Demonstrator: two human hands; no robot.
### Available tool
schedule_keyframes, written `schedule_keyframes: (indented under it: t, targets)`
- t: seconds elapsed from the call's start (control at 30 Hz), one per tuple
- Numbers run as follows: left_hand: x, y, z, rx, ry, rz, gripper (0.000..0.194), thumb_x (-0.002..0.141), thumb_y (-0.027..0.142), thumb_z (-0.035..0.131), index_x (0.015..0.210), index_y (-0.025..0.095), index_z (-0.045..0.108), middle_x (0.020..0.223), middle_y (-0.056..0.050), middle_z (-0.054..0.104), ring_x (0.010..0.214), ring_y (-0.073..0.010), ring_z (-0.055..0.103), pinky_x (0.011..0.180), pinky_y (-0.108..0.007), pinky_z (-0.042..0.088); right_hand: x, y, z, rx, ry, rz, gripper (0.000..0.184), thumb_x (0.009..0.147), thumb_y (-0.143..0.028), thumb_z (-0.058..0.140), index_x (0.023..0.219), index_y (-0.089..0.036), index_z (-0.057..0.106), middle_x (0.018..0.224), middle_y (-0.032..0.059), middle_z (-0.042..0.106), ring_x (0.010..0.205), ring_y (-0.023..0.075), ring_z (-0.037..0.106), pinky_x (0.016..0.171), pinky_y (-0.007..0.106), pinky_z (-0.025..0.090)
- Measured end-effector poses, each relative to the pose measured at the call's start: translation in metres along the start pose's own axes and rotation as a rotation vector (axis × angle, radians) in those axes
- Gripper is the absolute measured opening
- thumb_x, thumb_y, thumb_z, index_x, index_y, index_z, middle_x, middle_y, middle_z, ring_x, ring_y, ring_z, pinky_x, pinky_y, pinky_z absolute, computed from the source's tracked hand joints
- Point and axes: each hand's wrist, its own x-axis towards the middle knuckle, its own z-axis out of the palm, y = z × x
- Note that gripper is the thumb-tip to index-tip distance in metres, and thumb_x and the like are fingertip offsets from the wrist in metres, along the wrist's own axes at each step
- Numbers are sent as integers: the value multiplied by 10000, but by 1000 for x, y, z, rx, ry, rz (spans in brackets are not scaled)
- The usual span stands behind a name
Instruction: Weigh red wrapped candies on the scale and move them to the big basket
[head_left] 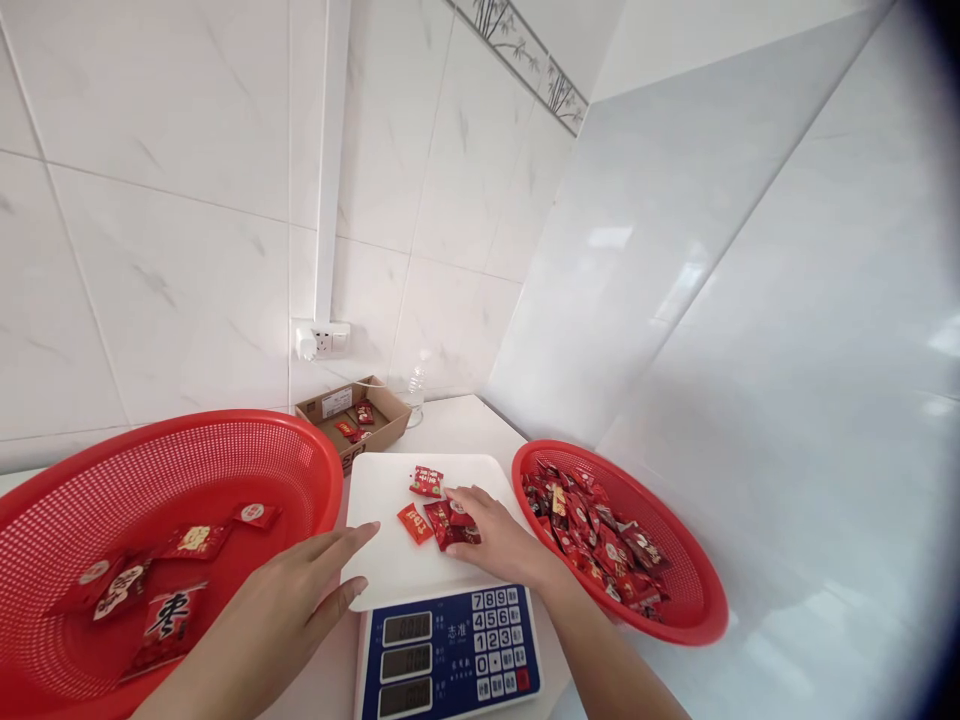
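Observation:
My right hand (495, 535) is over the white weighing pan (386, 555) of a digital scale. Its thumb and fingers are apart around a small pile of red snack packets (442, 525), touching or just above them; the palm hides part of the pile. Beside the pile lie an orange-red packet (415, 523) and another red packet (427, 481). At the pan's left edge my left hand (322, 580) is open, thumb and fingers apart, holding nothing. Below the pan sits the blue scale panel (454, 655) with number keys and three displays.
On the left stands a large red mesh basket (247, 430) with several packets inside. A smaller red basket (690, 600), heaped with packets, is on the right. Behind the scale are a cardboard box (390, 430) holding a few packets, a clear bottle (417, 380) and a wall socket (322, 340).

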Motion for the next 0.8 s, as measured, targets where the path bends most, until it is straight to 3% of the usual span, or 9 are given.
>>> schedule_keyframes:
  t: [0.07, 0.23, 0.37, 0.5, 0.6, 0.7, 0.8]
  targets:
    - [0, 0, 0, 5, 3, 4, 444, 886, 397, 358, 1312, 337, 469, 1300, -12, 580, 1185, -225, 550, 965, -386, 486, -8, 6, -5, -21, -17, 13, 646, 749, -294, 626, 1365, -302, 433, 1433, 39, 417, 1354, 254, 293, 1102, 431, 239]
    - [1, 1, 1, 22, -50, -21, 458, 896, 426, 323, 1336, 356, 427, 1332, 9, 551, 1213, -214, 525, 995, -405, 460, -6, 23, -9, -40, 56, 66, 430, 804, -179, 488, 1213, -255, 597, 1276, 27, 584, 1192, 194, 508, 1039, 338, 342]
    - [1, 1, 1, 15, -58, -27, 457, 903, 447, 304, 1343, 376, 406, 1345, 19, 537, 1227, -208, 510, 1018, -421, 436, 11, 26, -2, -120, 164, 105, 385, 814, -163, 460, 1161, -196, 623, 1194, 68, 632, 1104, 205, 565, 976, 329, 394]
    - [0, 1, 1, 17, -47, -14, 450, 899, 417, 334, 1340, 369, 416, 1339, 18, 544, 1224, -203, 514, 1006, -383, 452, 17, 20, 3, -149, 155, 90, 386, 799, -168, 472, 1145, -227, 631, 1143, 72, 645, 1082, 231, 569, 946, 356, 409]
    - [-1, 1, 1, 15, -22, 4, 443, 897, 418, 350, 1330, 371, 428, 1325, 23, 557, 1205, -196, 532, 981, -360, 475, 20, 13, 5, -151, 152, 48, 413, 811, -252, 509, 1215, -230, 590, 1247, 84, 583, 1201, 238, 480, 1010, 368, 357]
    - [-1, 1, 2, 18, 21, 34, 428, 896, 421, 369, 1310, 360, 462, 1286, 15, 591, 1165, -199, 565, 934, -336, 507, 31, 4, 10, -150, 94, 29, 555, 833, -410, 523, 1362, -260, 444, 1474, 88, 347, 1381, 257, 228, 1097, 431, 222]
    - [-1, 1, 3, 23, 50, 66, 415, 895, 404, 388, 1296, 352, 483, 1254, 4, 615, 1130, -205, 591, 897, -322, 526, 49, -6, 15, -184, -10, 51, 666, 828, -550, 498, 1425, -322, 312, 1549, 61, 166, 1418, 296, 29, 1095, 562, 96]
